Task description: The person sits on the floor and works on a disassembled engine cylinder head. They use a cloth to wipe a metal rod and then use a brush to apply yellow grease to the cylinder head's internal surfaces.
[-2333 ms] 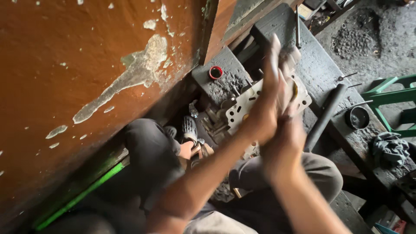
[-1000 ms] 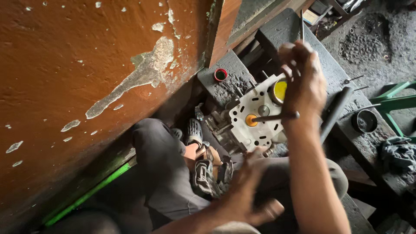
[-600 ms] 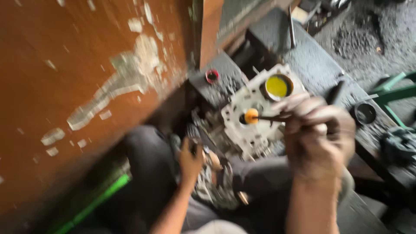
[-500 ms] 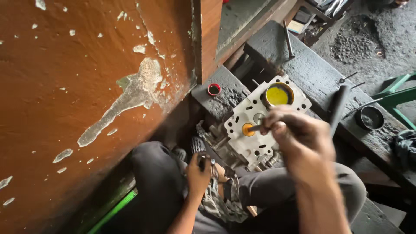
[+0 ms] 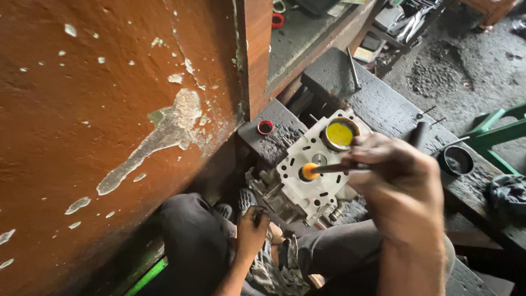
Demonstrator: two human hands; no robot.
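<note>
Between your knees, your right hand [image 5: 402, 183] pinches a thin stick [image 5: 334, 168], its orange cup [image 5: 309, 171] seated on a valve port in the cylinder head [image 5: 312, 175]. Your left hand [image 5: 251, 233] is closed on the head's lower edge, steadying it. Yellow paste tin [image 5: 339, 134] rests on the head's far end. Lapping looks mid-way; other ports appear untouched.

The cylinder head [image 5: 312, 175] sits before my knees, between wall [image 5: 109, 109] on my left and tabletop [image 5: 383, 104] behind it; a tin [image 5: 339, 134] rests on it, a bowl [image 5: 456, 160] to the right.
</note>
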